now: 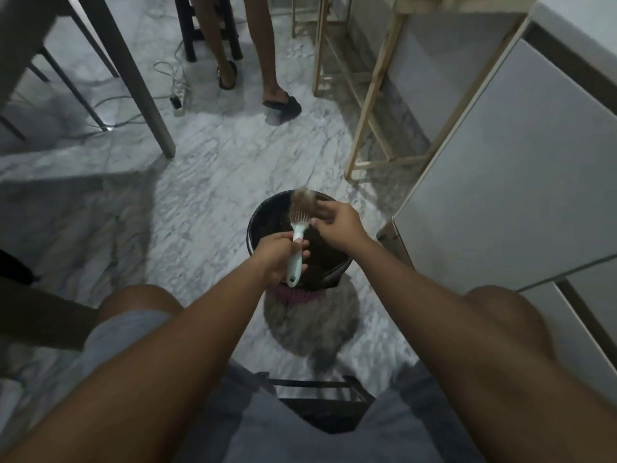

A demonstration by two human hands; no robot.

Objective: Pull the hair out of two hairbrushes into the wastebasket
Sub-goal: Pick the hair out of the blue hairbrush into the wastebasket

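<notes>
Head view: nearest the cam, bottom of frame, the person's lap in grey shorts (300, 429), knees spread to lower left and lower right, both bare forearms running up toward frame centre. A dark stool frame (320, 392) shows between the legs.

Left hand (277, 259), just below centre, is closed in a fist round the pale mint handle of the hairbrush (296, 242). Brush long axis runs approx vertical in the frame, tilted slightly: handle end w/ hanging hole points down toward the cam, bristle head points up and away. Bristles face the cam. A tuft of light brown hair (302, 198) sits at the top of the head, partly lifted off the bristles.

Right hand (337, 225), right of the brush head, has fingers curled w/ fingertips pinched at the edge of the hair tuft; looks like it grips the hair, but blur makes contact hard to confirm.

Brush and both hands hang over the wastebasket (257, 225), a round black bin on the marble floor (200, 182), centre frame. Pink-ish base edge shows below the bin.

Upper centre: another person's legs (263, 61) in dark slippers. Upper left: table legs (133, 78), power strip (178, 98) w/ cables. Upper right: light wood frame (370, 105). Right side: white cabinet (517, 162).
</notes>
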